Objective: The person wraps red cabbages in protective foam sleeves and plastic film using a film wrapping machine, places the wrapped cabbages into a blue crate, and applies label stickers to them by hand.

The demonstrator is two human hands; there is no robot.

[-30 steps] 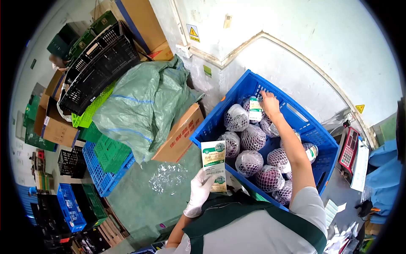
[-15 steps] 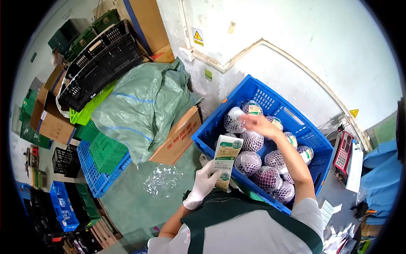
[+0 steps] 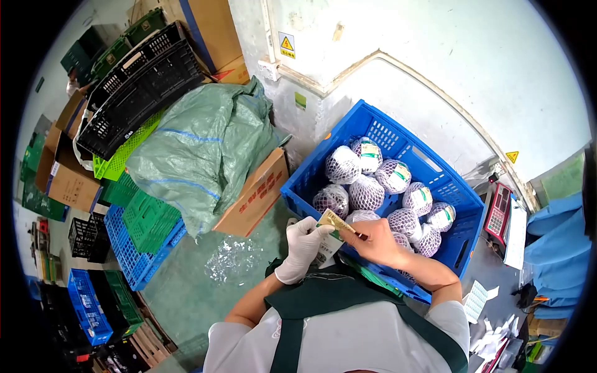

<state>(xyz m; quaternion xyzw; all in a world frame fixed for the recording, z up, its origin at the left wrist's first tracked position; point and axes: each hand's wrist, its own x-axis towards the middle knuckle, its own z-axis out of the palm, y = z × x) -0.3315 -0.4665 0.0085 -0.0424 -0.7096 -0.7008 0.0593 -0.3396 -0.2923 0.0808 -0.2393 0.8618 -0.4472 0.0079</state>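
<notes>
My left hand [image 3: 301,250], in a white glove, is closed on a strip of printed paper labels [image 3: 328,248] at the crate's near edge. My bare right hand [image 3: 378,241] pinches the top label, which is bent over between both hands. Just beyond them, the blue crate [image 3: 457,180] holds several round purple vegetables in white netting, perhaps cabbages. One labelled netted vegetable [image 3: 393,176] lies in the middle. A netted vegetable [image 3: 343,165] at the far left shows no label. My right forearm and hand hide part of the near vegetables.
A green woven sack [image 3: 199,143] and a cardboard box [image 3: 252,194] stand to the left, with stacked crates beyond. Clear plastic scraps [image 3: 233,260] lie on the floor. On the right are a red scale [image 3: 499,208] and paper sheets [image 3: 477,301]. A wall runs behind the crate.
My right hand has come back from over the vegetables to the label strip and now grips its top label. The strip has bent over. The view has shifted slightly.
</notes>
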